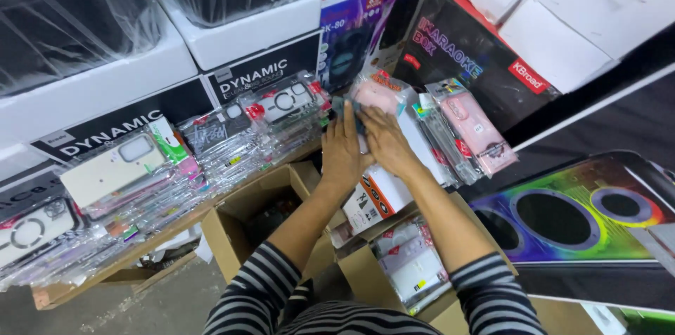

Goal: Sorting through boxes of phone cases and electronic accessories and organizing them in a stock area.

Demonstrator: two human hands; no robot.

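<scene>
We have left hand [342, 150] and right hand [382, 142] flat, fingers extended, gripping nothing, pressing the pink phone case in clear plastic packaging [376, 96] lying directly ahead at the shelf's front edge.

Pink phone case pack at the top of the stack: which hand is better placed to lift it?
Probably the right hand: it lies flat on the stack just below the pink phone case pack. The left hand rests beside it, its fingers toward the pack's left edge.

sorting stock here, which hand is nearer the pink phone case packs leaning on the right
Right. The right hand lies just left of the pink phone case packs, nearly beside them. The left hand is farther left, beyond the right hand.
</scene>
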